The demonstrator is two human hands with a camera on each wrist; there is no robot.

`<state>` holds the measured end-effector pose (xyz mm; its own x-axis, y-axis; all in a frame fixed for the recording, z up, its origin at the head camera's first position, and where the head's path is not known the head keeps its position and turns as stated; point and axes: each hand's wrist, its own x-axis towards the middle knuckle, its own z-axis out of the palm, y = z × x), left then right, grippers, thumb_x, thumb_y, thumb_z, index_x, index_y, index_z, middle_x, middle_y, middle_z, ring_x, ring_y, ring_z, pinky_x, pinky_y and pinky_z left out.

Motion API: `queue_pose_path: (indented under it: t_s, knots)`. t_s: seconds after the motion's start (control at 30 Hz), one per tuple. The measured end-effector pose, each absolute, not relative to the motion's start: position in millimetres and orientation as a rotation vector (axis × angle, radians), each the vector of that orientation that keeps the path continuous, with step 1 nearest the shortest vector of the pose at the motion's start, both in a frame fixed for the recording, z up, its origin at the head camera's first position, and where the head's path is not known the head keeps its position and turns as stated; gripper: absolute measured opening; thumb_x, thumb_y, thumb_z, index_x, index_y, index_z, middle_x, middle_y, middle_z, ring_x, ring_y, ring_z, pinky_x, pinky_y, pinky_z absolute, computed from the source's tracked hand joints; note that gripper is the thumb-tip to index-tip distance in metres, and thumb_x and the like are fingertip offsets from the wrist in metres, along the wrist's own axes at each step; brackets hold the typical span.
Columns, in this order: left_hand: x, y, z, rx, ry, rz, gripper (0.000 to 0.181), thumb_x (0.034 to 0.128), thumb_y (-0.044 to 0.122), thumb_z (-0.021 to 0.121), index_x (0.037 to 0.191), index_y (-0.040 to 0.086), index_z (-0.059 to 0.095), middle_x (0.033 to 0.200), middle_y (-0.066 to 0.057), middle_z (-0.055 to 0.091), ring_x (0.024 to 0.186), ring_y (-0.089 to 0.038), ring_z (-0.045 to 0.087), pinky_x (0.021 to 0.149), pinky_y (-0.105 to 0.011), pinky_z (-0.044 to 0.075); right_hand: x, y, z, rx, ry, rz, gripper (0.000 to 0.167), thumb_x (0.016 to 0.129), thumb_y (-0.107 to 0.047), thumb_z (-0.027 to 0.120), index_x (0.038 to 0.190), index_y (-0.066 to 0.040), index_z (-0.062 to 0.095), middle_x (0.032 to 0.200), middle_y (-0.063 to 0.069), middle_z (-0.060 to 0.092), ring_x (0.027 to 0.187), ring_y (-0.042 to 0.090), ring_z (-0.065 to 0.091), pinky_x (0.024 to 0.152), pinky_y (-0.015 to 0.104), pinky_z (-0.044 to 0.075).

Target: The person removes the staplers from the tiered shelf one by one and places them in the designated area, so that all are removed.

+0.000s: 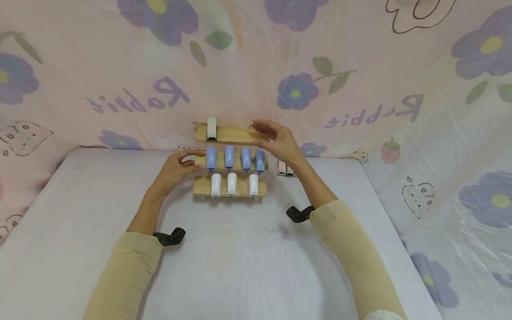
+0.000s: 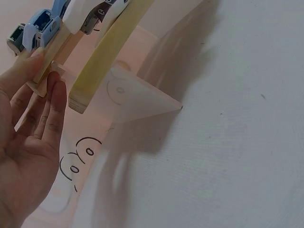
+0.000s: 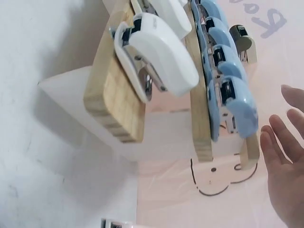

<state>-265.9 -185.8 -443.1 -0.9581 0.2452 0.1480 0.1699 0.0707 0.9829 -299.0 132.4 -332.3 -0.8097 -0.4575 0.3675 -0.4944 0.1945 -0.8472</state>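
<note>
Your left grip [image 1: 172,171] pinches the middle board [image 1: 237,162] of the rack [image 1: 201,186] at its left end, blue staplers [image 1: 229,157] lined along it; your right grip [image 1: 282,141] is loosely parted, empty, beside the upper board [image 1: 236,134]. A one-sided pull could tip the rack, sliding blue staplers off

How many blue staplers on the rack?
4 blue staplers, side by side on the middle plank: leftmost nearest the left hand, two between, rightmost near the plank's right end.
</note>
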Motion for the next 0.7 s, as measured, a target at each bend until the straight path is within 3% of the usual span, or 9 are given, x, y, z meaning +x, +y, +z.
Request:
queue_pose_path:
  t_s: [0.1, 0.33, 0.57, 0.7]
  knots:
    - [-265, -186, -443, 0.431, 2.245, 2.058, 0.039, 0.091, 0.009, 0.073, 0.127, 0.001, 0.061, 0.146, -0.009, 0.047, 0.117, -0.016, 0.059, 0.092, -0.02, 0.049, -300, 125, -331, 0.963, -2.416, 1.725, 0.055, 0.087, 0.005, 0.073, 0.136, 0.011, 0.051, 0.134, 0.03, 0.055, 0.126, 0.044, 0.05, 0.109, 0.051, 0.038]
    - [-264, -187, -442, 0.407, 2.292, 2.032, 0.041, 0.0906, 0.011, 0.074, 0.128, 0.001, 0.061, 0.146, -0.008, 0.048, 0.123, -0.022, 0.056, 0.1, -0.02, 0.044, -302, 107, -328, 1.002, -2.405, 1.791, 0.057, 0.086, 0.006, 0.073, 0.138, 0.012, 0.049, 0.135, 0.03, 0.053, 0.127, 0.046, 0.049, 0.11, 0.049, 0.038]
    - [-265, -187, -443, 0.411, 2.293, 2.012, 0.042, 0.0904, 0.015, 0.075, 0.128, 0.003, 0.061, 0.148, -0.006, 0.045, 0.128, -0.028, 0.053, 0.109, -0.035, 0.04, -300, 95, -322, 1.012, -2.455, 1.708, 0.057, 0.087, 0.004, 0.073, 0.138, 0.011, 0.049, 0.135, 0.029, 0.054, 0.126, 0.042, 0.051, 0.109, 0.047, 0.04]
    - [-266, -186, -444, 0.399, 2.284, 2.032, 0.041, 0.0895, 0.013, 0.076, 0.127, 0.003, 0.062, 0.147, -0.006, 0.046, 0.128, -0.028, 0.053, 0.111, -0.037, 0.038, -300, 87, -319, 1.034, -2.474, 1.699, 0.058, 0.087, 0.003, 0.073, 0.138, 0.011, 0.048, 0.135, 0.029, 0.054, 0.126, 0.042, 0.051, 0.109, 0.046, 0.04]
